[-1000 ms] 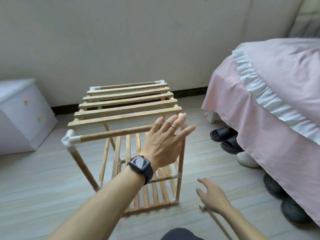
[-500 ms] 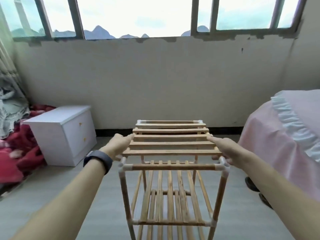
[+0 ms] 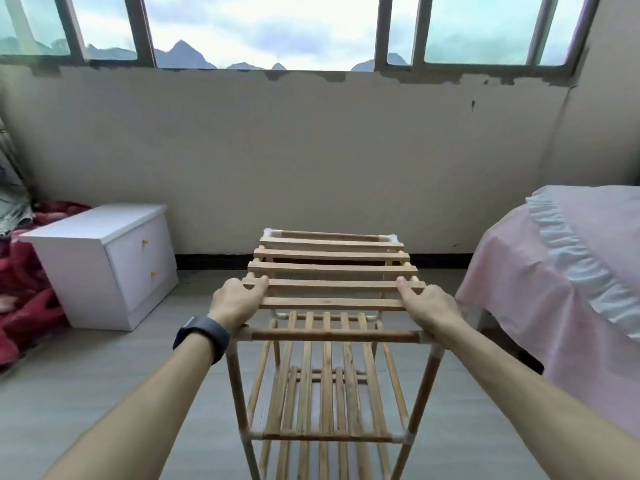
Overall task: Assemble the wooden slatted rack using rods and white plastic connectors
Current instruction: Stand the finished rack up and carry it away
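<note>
**Rack looks near finished**

Your left hand point(image 3: 235, 303) and right hand point(image 3: 429, 306) grip the rack point(image 3: 332, 336) by its top tier, fingers point(image 3: 257, 282) curled round the side rails — the slats point(image 3: 332, 285) lie between your fingers. Below them, rods point(image 3: 421, 396) and connectors point(image 3: 402, 437) look joined, so I judge little is left. No brand or writing is readable.

Beige wall point(image 3: 311, 161) under windows point(image 3: 263, 29), white cabinet point(image 3: 104, 265), pink bed point(image 3: 561, 271).

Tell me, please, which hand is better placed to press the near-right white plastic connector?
Right: the right hand grips the wooden slatted rack beside that white plastic connector; the left hand holds the opposite side.
</note>
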